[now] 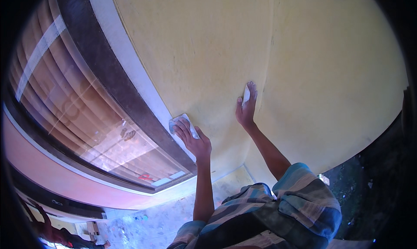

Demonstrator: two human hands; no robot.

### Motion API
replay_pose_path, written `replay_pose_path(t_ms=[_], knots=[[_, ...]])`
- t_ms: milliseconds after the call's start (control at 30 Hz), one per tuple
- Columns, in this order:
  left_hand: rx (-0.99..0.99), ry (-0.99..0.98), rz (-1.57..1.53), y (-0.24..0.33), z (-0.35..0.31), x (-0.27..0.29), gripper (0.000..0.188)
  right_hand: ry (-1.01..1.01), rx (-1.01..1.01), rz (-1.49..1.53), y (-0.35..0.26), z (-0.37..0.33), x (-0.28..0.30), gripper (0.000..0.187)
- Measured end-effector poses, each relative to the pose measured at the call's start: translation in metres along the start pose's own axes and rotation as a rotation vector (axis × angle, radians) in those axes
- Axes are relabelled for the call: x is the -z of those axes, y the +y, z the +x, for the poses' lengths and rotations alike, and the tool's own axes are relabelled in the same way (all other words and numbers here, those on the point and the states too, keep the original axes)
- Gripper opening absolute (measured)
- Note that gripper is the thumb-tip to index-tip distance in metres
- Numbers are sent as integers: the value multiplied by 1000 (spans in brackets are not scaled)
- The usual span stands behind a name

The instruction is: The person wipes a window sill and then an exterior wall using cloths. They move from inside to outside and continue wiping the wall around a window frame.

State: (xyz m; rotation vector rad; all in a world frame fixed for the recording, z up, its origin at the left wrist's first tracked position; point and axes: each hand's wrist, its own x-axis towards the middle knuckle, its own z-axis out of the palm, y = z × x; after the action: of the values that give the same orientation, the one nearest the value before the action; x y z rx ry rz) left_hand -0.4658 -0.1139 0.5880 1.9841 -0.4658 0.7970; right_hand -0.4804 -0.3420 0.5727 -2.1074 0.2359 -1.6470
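My left hand [193, 138] lies with its fingers over a folded greyish-white sheet [194, 131], which looks like sandpaper. It presses the sheet against the pale trim [143, 84] and the edge of the yellow wall beside it. Farther right and a little higher, my right hand [246, 112] reaches up the yellow wall [208, 40], close to the vertical inside corner. A whitish folded piece [246, 94] sits between its thumb and fingers, flat to the wall; its exact kind cannot be made out.
To the left, a dark-framed window [104, 71] shows brown curtains [65, 88] behind glass. Below it runs a pink wall band [65, 173]. A second person [56, 236] is at the lower left, near the stained, pale floor [130, 231]. Dark ground [354, 201] lies at lower right.
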Motion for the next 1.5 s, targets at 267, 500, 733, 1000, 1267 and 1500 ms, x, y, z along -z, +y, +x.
replay_pose_path(t_ms=[267, 500, 733, 1000, 1267, 1500], knots=[[11, 30, 26, -7, -3, -11, 63, 161, -50, 76, -36, 47, -6, 61], [-10, 11, 51, -11, -3, -14, 61, -66, -48, -52, -23, -73, -39, 66], [-30, 16, 96, -16, -4, -16, 60, 115, -58, 20, -43, 14, -33, 66], [-28, 24, 68, -8, -2, -9, 55, -58, -98, 20, -2, -121, -47, 67], [-74, 44, 130, -18, -6, -17, 58, 218, -203, 319, -18, -30, -35, 67], [-80, 24, 119, -11, -4, -14, 58, 51, -192, 177, -16, -57, -24, 70]])
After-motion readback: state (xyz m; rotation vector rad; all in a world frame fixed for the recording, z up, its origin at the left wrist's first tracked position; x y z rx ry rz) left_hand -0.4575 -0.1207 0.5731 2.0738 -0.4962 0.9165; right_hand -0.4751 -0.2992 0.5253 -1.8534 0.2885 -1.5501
